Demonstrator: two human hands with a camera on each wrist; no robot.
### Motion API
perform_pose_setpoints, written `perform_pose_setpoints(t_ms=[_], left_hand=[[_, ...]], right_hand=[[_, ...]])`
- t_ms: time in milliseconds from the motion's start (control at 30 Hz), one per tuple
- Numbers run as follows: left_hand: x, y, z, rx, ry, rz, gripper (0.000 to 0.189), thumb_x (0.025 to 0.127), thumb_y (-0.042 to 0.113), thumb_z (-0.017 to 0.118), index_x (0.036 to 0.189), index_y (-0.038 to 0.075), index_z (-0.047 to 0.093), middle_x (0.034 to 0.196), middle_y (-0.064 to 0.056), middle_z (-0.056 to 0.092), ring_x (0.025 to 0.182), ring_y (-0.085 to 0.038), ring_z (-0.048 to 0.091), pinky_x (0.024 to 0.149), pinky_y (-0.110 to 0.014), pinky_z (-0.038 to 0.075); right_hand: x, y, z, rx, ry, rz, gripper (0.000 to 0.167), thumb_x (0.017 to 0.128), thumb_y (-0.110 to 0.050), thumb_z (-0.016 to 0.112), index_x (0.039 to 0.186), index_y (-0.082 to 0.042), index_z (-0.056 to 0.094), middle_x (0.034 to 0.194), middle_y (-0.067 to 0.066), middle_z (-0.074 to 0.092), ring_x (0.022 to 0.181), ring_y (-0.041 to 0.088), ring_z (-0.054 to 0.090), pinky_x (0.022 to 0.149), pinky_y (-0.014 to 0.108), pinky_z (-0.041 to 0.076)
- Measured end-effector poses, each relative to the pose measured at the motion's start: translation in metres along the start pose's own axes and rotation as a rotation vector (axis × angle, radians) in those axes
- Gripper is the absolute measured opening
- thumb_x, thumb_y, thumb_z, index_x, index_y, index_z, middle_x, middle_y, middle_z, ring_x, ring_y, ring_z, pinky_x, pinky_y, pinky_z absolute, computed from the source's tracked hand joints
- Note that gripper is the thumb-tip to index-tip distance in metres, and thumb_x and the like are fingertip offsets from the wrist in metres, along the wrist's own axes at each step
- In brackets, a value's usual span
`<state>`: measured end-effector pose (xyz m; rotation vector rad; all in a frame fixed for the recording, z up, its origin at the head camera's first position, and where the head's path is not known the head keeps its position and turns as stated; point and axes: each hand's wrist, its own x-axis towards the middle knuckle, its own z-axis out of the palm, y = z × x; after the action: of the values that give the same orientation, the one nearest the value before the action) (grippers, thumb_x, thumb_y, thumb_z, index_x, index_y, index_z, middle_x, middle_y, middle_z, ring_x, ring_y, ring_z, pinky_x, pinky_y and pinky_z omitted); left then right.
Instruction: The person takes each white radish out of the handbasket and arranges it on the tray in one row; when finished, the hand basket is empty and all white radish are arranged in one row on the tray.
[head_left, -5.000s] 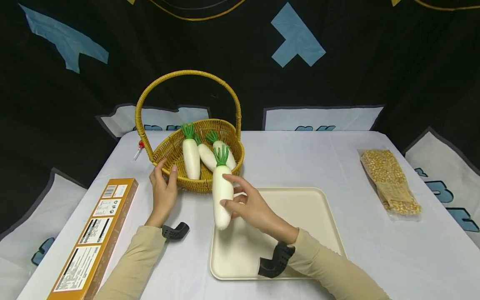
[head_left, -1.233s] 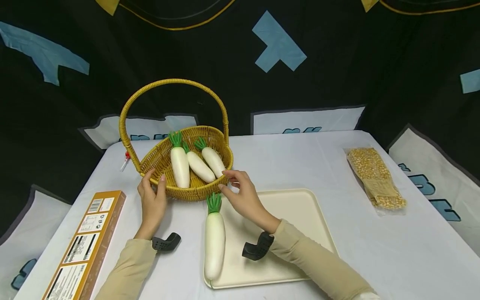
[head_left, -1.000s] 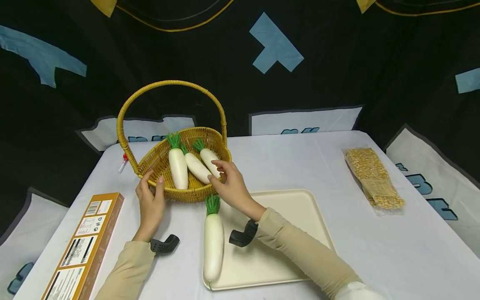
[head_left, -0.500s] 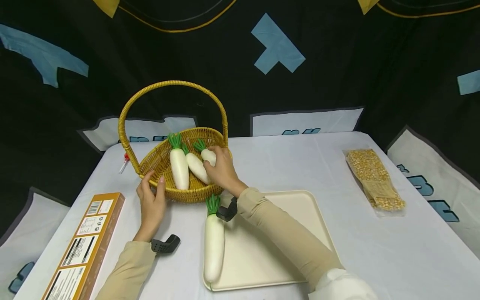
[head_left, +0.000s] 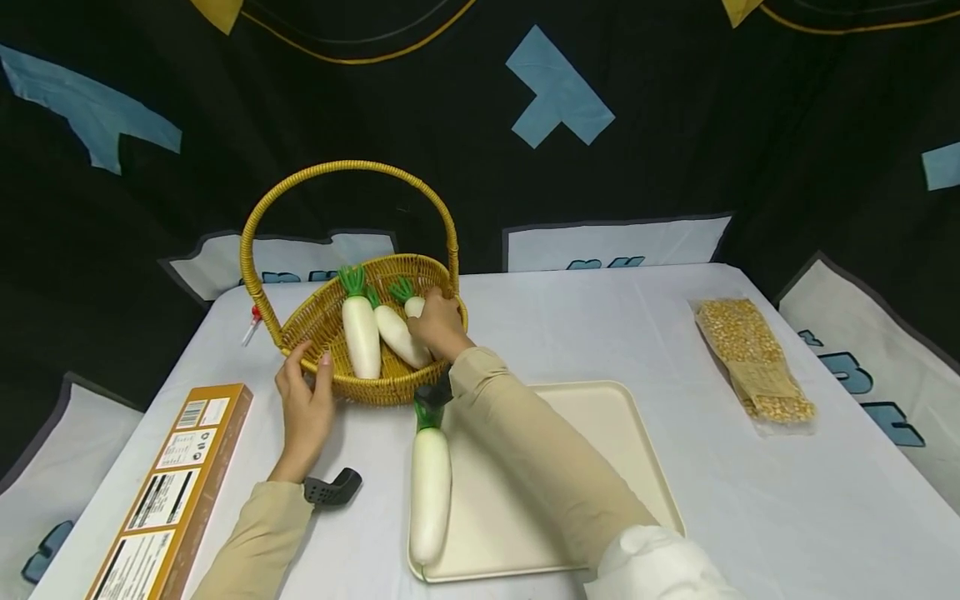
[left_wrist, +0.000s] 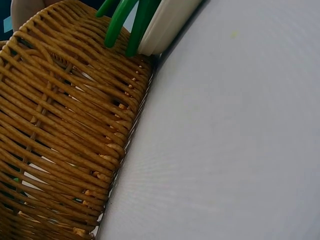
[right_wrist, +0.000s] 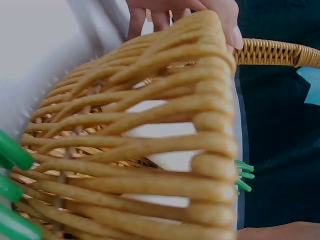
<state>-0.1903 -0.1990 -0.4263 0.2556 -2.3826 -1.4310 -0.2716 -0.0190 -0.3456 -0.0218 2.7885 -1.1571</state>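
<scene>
Rightmost radish (head_left: 414,307), in basket (head_left: 390,388) nr worktop's (head_left: 750,517) far edge, L of ctr, is held from above by R grip (head_left: 441,327); long axis slanted twd far L corner. Basket's near L side is held by L grip (head_left: 306,408), farther from radish.

Tan left sleeve (head_left: 262,533), 7–8 o'clock; tan right sleeve (head_left: 551,462), white gathered cloth (head_left: 660,568), both 5 o'clock. Black left wrist mount (head_left: 332,489), bent, small holes; black right wrist mount (head_left: 432,394); both 7 o'clock.

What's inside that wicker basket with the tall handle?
Three white daikon radishes with green tops. The right hand covers most of the rightmost radish; whatever lies beneath the radishes in the wicker basket is hidden.
</scene>
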Motion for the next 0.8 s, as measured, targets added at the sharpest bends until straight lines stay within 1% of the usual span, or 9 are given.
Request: perform_pose_setpoints(t_ms=[133,267,367,433,500,633,733,767,800], left_hand=[[0.0014,0.0003,0.0008,0.003,0.004,0.008,0.054,0.093,0.048,0.037,0.140,0.023,0.025,0.144,-0.020,0.013,0.129,-0.042,0.023,0.102,-0.060,0.021],[0.0009,0.0006,0.0001,0.010,0.000,-0.005,0.054,0.093,0.048,0.036,0.140,0.024,0.024,0.145,-0.019,0.012,0.130,-0.042,0.022,0.102,-0.061,0.020],[0.0010,0.0009,-0.0012,0.012,-0.001,-0.006,0.054,0.094,0.048,0.036,0.140,0.024,0.023,0.145,-0.019,0.012,0.129,-0.042,0.023,0.101,-0.061,0.020],[0.0012,0.0009,-0.0017,0.011,0.001,-0.003,0.054,0.094,0.048,0.035,0.141,0.024,0.023,0.145,-0.019,0.012,0.129,-0.043,0.023,0.101,-0.061,0.021],[0.0010,0.0006,-0.0019,0.010,0.004,0.000,0.054,0.094,0.047,0.036,0.141,0.023,0.023,0.144,-0.020,0.013,0.129,-0.043,0.023,0.101,-0.061,0.020],[-0.0002,-0.0008,-0.0009,0.013,0.005,0.005,0.054,0.094,0.046,0.036,0.140,0.021,0.024,0.144,-0.020,0.013,0.130,-0.042,0.022,0.102,-0.061,0.020],[-0.0007,-0.0017,0.0000,0.014,0.011,0.010,0.054,0.094,0.046,0.037,0.140,0.021,0.025,0.144,-0.020,0.014,0.130,-0.041,0.023,0.102,-0.060,0.021],[-0.0006,-0.0014,0.0000,0.012,0.013,0.011,0.054,0.094,0.046,0.037,0.140,0.021,0.025,0.144,-0.020,0.014,0.130,-0.041,0.023,0.101,-0.060,0.021],[-0.0004,-0.0012,-0.0001,0.013,0.018,0.013,0.054,0.094,0.046,0.037,0.140,0.021,0.025,0.144,-0.020,0.015,0.129,-0.041,0.023,0.101,-0.060,0.021]], right_hand=[[0.0023,-0.0022,0.0005,0.000,-0.012,0.043,0.059,0.084,-0.022,0.063,0.132,-0.003,0.035,0.121,0.023,0.045,0.113,0.033,0.047,0.088,0.042,0.045],[0.0040,-0.0034,0.0027,-0.003,-0.013,0.078,0.064,0.080,-0.019,0.068,0.133,-0.004,0.034,0.122,0.023,0.044,0.110,0.033,0.049,0.086,0.040,0.046],[0.0052,-0.0040,0.0037,0.009,-0.028,0.097,0.065,0.081,-0.016,0.066,0.135,-0.005,0.032,0.122,0.024,0.042,0.106,0.033,0.051,0.083,0.039,0.047],[0.0055,-0.0039,0.0041,0.012,-0.043,0.106,0.065,0.082,-0.014,0.063,0.137,-0.006,0.029,0.123,0.024,0.041,0.105,0.033,0.051,0.077,0.037,0.047],[0.0061,-0.0032,0.0041,0.000,-0.065,0.105,0.066,0.084,-0.012,0.059,0.140,-0.006,0.025,0.127,0.025,0.040,0.106,0.033,0.050,0.072,0.036,0.045],[0.0069,-0.0009,0.0044,-0.041,-0.110,0.106,0.067,0.085,-0.011,0.055,0.142,-0.007,0.020,0.135,0.025,0.037,0.114,0.032,0.046,0.066,0.034,0.040],[0.0076,0.0001,0.0047,-0.055,-0.128,0.104,0.068,0.085,-0.011,0.055,0.143,-0.008,0.018,0.136,0.024,0.036,0.115,0.031,0.045,0.063,0.033,0.040],[0.0077,0.0001,0.0049,-0.057,-0.130,0.101,0.070,0.085,-0.011,0.056,0.143,-0.008,0.017,0.136,0.024,0.036,0.113,0.031,0.046,0.062,0.032,0.040],[0.0078,0.0000,0.0052,-0.059,-0.131,0.091,0.071,0.085,-0.011,0.056,0.143,-0.007,0.017,0.133,0.024,0.039,0.109,0.031,0.049,0.060,0.032,0.039]])
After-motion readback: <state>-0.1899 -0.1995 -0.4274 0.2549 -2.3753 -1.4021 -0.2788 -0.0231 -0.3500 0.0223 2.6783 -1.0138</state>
